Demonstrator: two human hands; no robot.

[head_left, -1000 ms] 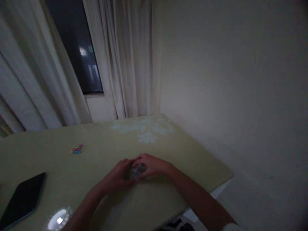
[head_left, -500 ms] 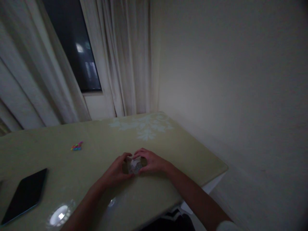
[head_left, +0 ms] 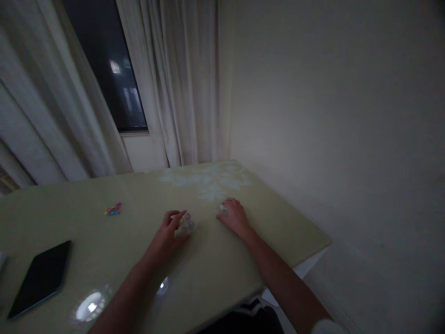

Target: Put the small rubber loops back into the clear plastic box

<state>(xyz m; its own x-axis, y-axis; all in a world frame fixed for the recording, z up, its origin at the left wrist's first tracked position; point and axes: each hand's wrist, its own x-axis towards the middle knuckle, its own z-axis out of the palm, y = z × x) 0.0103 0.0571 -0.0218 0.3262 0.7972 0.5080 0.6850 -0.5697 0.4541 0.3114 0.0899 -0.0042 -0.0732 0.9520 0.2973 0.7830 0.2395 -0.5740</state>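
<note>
My left hand curls around a small clear container just above or on the table; I cannot tell which. Pinkish and teal bits show through its wall. Off to the right and a little farther away, my right hand is closed on a small clear piece, perhaps a lid, partly covered by the fingers. A gap of bare tabletop separates the two hands. Farther left lies a little heap of brightly coloured small pieces, which neither hand touches.
The greenish table has a pale leaf pattern at its far end. A black tablet lies at the left. Light reflects from the tabletop near my left forearm. Beyond the table are curtains, a dark window and a plain wall.
My hands were together around one clear object. They have moved apart, the left keeping the container and the right carrying a clear piece away to the right and farther off.
</note>
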